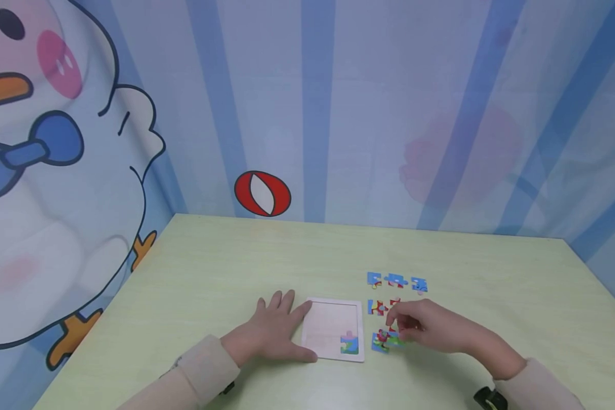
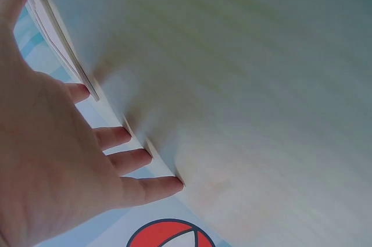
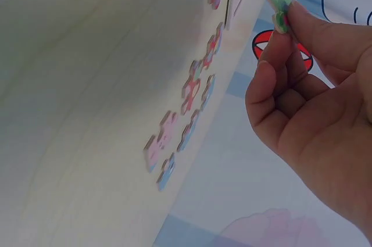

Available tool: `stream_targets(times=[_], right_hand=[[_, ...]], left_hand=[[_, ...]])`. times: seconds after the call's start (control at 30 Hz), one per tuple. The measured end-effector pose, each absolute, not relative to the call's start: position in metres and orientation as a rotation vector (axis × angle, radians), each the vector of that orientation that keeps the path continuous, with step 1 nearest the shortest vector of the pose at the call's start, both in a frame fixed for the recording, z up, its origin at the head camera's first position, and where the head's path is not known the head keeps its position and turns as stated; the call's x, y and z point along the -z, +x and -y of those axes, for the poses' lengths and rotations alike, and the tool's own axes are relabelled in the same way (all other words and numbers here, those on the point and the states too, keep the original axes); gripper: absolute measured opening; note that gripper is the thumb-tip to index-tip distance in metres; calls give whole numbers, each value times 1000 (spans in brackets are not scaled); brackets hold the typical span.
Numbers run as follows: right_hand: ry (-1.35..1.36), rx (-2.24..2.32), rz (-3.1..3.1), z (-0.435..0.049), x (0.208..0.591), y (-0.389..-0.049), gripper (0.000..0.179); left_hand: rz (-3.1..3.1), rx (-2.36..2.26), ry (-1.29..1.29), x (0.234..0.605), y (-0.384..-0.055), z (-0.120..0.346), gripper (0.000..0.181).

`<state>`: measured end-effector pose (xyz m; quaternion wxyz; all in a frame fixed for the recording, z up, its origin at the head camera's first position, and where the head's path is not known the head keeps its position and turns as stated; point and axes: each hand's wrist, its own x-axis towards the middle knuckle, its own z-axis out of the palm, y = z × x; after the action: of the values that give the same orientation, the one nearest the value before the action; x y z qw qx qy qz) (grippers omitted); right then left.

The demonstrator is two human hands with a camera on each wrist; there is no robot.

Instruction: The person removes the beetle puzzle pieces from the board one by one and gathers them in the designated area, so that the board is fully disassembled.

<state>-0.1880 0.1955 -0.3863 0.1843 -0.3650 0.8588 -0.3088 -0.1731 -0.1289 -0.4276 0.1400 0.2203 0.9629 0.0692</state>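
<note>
A green puzzle piece (image 3: 280,2) is pinched between the thumb and fingers of my right hand (image 1: 435,326), to the right of a white puzzle tray (image 1: 333,302). In the tray's lower right corner lies one blue, green and pink puzzle piece (image 1: 349,345). My left hand (image 1: 269,333) lies with spread fingers at the tray's left side, thumb and index finger touching its edge. Close to the right hand, a puzzle piece with a red figure (image 1: 381,340) lies on the table. My right hand partly hides the pieces beneath it.
Loose puzzle pieces lie in rows right of the tray. The back row holds a left piece (image 1: 374,279), a middle piece (image 1: 396,280) and a right piece (image 1: 419,285). A red and yellow piece (image 1: 377,307) lies nearer. Behind the pale table (image 1: 266,250) hangs a printed curtain (image 1: 359,114).
</note>
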Motion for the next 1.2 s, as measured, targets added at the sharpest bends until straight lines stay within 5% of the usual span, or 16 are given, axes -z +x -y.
stream_targets(times=[1.2], right_hand=[[-893, 792, -2473, -209, 417, -196, 17]], left_hand=[[-2787, -202, 648, 427, -173, 128, 102]])
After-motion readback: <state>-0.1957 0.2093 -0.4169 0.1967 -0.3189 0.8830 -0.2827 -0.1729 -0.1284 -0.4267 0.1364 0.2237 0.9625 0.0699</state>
